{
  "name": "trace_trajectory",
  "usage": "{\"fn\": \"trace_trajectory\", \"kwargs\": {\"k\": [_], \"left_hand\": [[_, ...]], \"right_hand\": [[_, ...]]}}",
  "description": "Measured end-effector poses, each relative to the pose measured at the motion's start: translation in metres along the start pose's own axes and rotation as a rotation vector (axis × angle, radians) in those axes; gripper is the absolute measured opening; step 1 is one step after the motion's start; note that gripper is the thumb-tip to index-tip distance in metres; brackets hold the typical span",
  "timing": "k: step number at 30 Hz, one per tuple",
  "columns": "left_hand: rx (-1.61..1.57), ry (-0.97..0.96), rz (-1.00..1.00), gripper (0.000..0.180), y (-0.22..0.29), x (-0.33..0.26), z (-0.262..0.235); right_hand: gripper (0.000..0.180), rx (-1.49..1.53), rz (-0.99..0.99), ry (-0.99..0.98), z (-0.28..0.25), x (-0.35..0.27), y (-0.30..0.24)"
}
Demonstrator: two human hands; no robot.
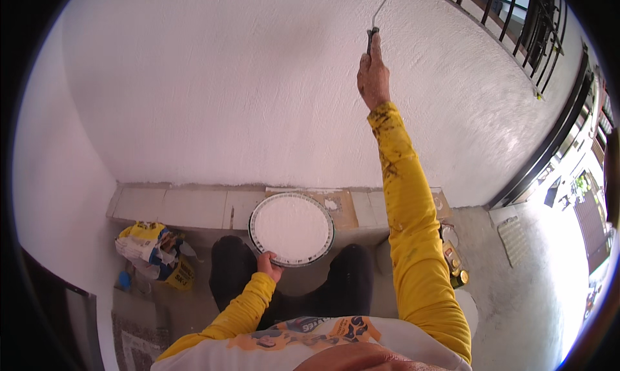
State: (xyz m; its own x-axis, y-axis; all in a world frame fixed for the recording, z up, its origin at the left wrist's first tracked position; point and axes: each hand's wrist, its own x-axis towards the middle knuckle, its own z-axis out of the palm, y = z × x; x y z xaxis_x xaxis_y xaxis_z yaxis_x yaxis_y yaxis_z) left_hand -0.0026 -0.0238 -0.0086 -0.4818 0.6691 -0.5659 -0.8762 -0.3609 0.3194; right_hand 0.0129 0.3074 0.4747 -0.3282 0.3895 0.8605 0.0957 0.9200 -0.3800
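Head view: right hand (373, 80) fingers clamp a roller handle (372, 36); left hand (267, 265) fingers grip the paint bucket (292, 229) rim.

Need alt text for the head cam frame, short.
Seen from above, a person in yellow sleeves raises the right hand with a paint roller handle against a white textured wall, while the left hand grips the rim of a round bucket of white paint.
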Motion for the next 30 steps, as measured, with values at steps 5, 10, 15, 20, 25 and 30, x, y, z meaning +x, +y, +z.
{"fn": "trace_trajectory", "kwargs": {"k": [5, 10, 15, 20, 25, 30], "left_hand": [[0.045, -0.005, 0.004, 0.022, 0.000, 0.002, -0.006], [0.083, 0.009, 0.019, 0.017, 0.000, 0.012, -0.015], [0.042, 0.021, 0.016, 0.018, -0.001, 0.011, -0.012], [0.009, 0.008, -0.015, 0.028, 0.005, -0.002, 0.002], [0.034, 0.041, -0.024, 0.033, 0.008, -0.011, 0.011], [0.025, 0.059, -0.017, 0.035, 0.008, -0.013, 0.016]], "right_hand": [[0.058, -0.131, 0.042, -0.115, 0.013, -0.124, 0.030], [0.060, -0.120, 0.238, -0.240, 0.023, -0.248, 0.034], [0.060, -0.161, 0.592, -0.522, 0.028, -0.354, 0.038], [0.060, -0.124, 0.666, -0.541, 0.034, -0.412, 0.036], [0.056, -0.007, 0.950, -0.675, 0.027, -0.434, 0.047], [0.054, 0.007, 0.897, -0.499, 0.017, -0.438, 0.078]]}}
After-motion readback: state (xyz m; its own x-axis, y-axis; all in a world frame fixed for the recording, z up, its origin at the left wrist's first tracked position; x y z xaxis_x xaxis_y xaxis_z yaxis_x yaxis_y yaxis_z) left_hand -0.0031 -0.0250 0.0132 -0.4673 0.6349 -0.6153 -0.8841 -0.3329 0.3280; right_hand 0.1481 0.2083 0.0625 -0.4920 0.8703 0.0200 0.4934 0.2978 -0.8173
